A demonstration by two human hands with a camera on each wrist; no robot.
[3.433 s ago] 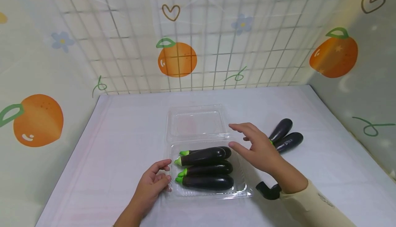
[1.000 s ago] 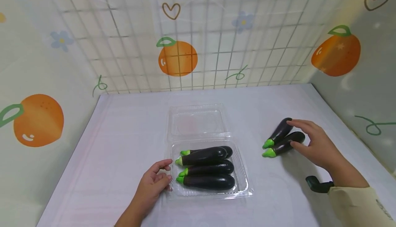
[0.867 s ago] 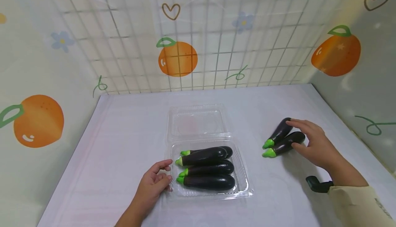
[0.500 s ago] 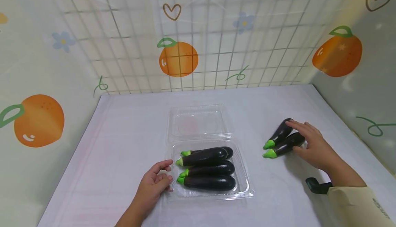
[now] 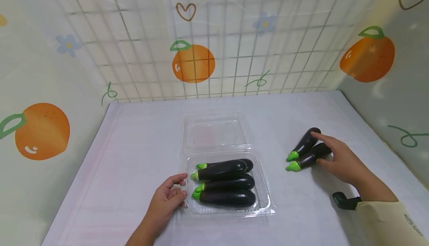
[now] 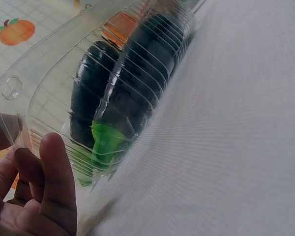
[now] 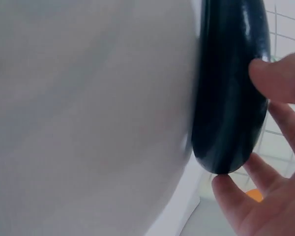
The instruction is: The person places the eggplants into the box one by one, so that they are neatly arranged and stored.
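On the table stands a clear hinged plastic container [image 5: 264,186], its lid [image 5: 214,130] folded back flat. Several dark eggplants [image 5: 224,198] with green stems lie in it side by side. My left hand [image 5: 164,199] holds the container's left rim, fingertips above and below the edge in the left wrist view. Over to the right lie two more eggplants, the farther one [image 5: 305,141] and the nearer one [image 5: 308,158]. My right hand [image 5: 342,162] grips the blunt end of the nearer eggplant, thumb [image 7: 278,76] along its side and other fingers at its tip.
A white cloth [image 5: 144,138] covers the table. Printed curtains with oranges hang over a wire grid [image 5: 228,63] at the back and at both sides. A dark strap-like piece [image 5: 345,202] sits at my right wrist.
My right hand has moved from beside the container to the right-hand eggplants, and its fingers have settled closer about the nearer one. My left hand has stayed at the rim.
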